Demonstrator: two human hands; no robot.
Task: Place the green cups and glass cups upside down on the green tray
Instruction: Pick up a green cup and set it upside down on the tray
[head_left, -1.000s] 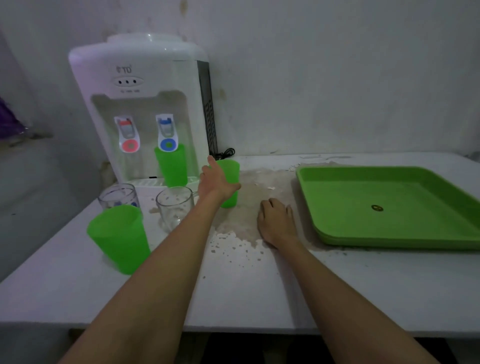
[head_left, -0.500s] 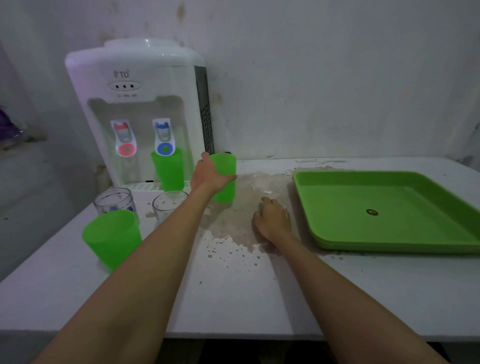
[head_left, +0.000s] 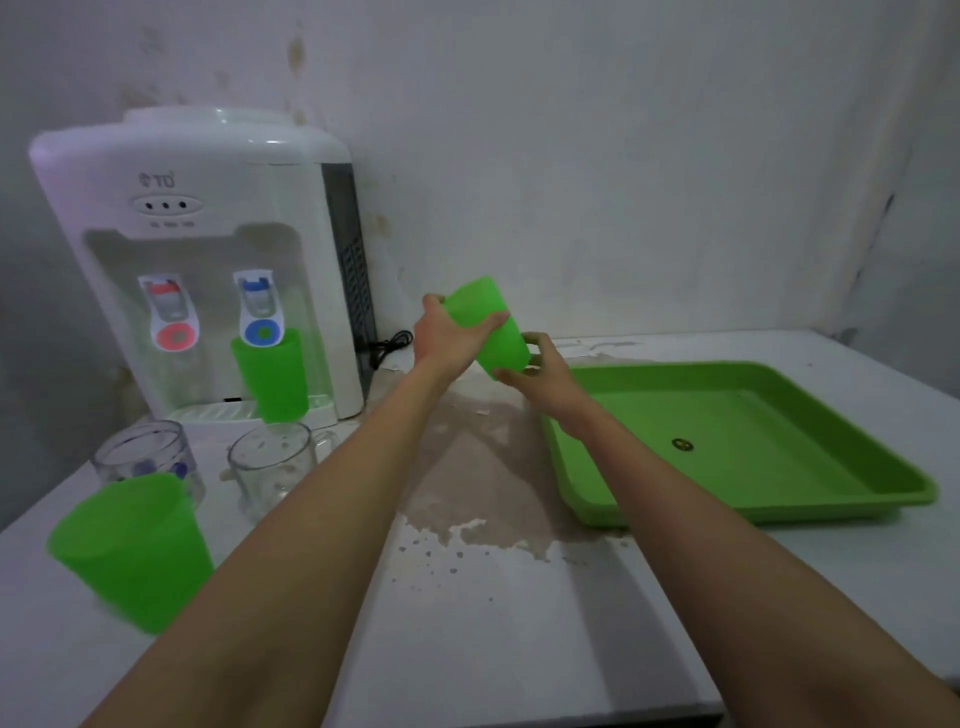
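Observation:
A green cup (head_left: 488, 322) is held tilted in the air left of the green tray (head_left: 810, 499). My left hand (head_left: 449, 338) grips its upper side and my right hand (head_left: 540, 371) holds its lower end. A second green cup (head_left: 271, 375) stands under the dispenser's blue tap. A third green cup (head_left: 132, 545) stands at the near left. Two glass cups stand upright behind it, one at the left (head_left: 143, 457) and one with a handle (head_left: 275, 467). The tray holds no cups.
A white water dispenser (head_left: 208, 208) stands at the back left against the wall, its black cord (head_left: 387, 345) beside it. A brown worn patch (head_left: 483, 467) marks the white table between the cups and the tray. The table's front edge is near.
My left hand lifted the green cup off the table and tilted it rightward. My right hand left the table and took hold of the cup's lower end. The camera moved closer.

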